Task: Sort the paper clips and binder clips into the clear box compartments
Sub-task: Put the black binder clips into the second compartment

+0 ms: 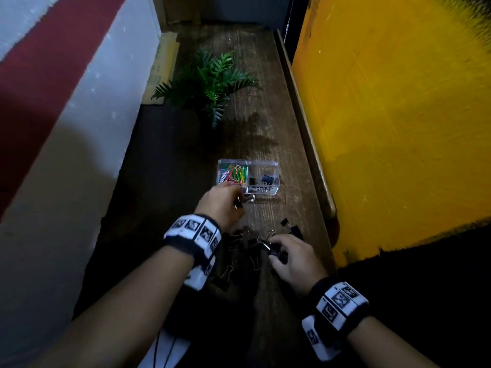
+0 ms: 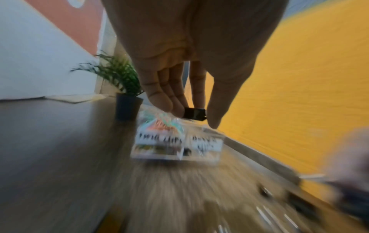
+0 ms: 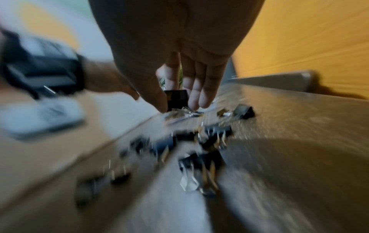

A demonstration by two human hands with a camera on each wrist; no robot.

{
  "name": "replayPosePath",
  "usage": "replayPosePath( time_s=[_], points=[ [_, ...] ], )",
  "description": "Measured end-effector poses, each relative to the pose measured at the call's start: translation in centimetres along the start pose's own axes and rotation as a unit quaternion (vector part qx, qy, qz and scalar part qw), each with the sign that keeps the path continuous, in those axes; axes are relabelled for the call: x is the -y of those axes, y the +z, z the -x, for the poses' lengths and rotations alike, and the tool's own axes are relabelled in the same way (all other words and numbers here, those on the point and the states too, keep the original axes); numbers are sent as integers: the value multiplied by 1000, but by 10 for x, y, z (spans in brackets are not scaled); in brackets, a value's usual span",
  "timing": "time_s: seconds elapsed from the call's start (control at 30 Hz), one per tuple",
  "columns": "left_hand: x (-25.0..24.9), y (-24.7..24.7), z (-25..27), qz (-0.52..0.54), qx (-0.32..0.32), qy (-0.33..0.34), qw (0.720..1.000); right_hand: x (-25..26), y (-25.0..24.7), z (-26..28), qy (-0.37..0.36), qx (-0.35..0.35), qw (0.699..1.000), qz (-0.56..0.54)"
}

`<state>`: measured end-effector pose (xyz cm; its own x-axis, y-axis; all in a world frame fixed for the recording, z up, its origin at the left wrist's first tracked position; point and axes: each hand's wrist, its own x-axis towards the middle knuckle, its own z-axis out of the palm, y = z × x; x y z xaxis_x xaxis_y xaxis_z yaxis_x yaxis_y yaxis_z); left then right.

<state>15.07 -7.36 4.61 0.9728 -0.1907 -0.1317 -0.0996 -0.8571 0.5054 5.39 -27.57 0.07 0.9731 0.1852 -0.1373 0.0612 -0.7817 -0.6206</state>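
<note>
Right hand (image 1: 293,257) nearest, at 6 o'clock on table (image 1: 268,115), pinching black binder clip (image 3: 177,98) out of loose binder clip pile (image 1: 255,251); left hand (image 1: 221,204) pinches another binder clip (image 2: 194,113) just short of clear box (image 1: 248,176) at 12 o'clock; paper clips (image 1: 233,172) fill left compartment; step: carrying; next, judged: drop clip into right compartment

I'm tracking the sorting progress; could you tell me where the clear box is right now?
In the head view the clear box sits mid-table, just beyond the left hand, with the potted plant farther back.
</note>
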Motion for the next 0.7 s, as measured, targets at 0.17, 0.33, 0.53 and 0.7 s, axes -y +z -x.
replayPosePath(
  time_s=[0.17,0.33,0.53,0.7],
  points=[
    [-22,-3,-61,-39,17,39,998,1,-16,-2,35,-82,995,-40],
    [-33,5,-92,-75,48,39,995,2,-33,-24,13,-103,993,-49],
    [-25,16,-86,-54,33,38,997,13,-46,-80,8,-101,994,-45],
    [4,19,-40,21,-47,27,998,21,-49,-138,13,-66,998,9]
  ],
)
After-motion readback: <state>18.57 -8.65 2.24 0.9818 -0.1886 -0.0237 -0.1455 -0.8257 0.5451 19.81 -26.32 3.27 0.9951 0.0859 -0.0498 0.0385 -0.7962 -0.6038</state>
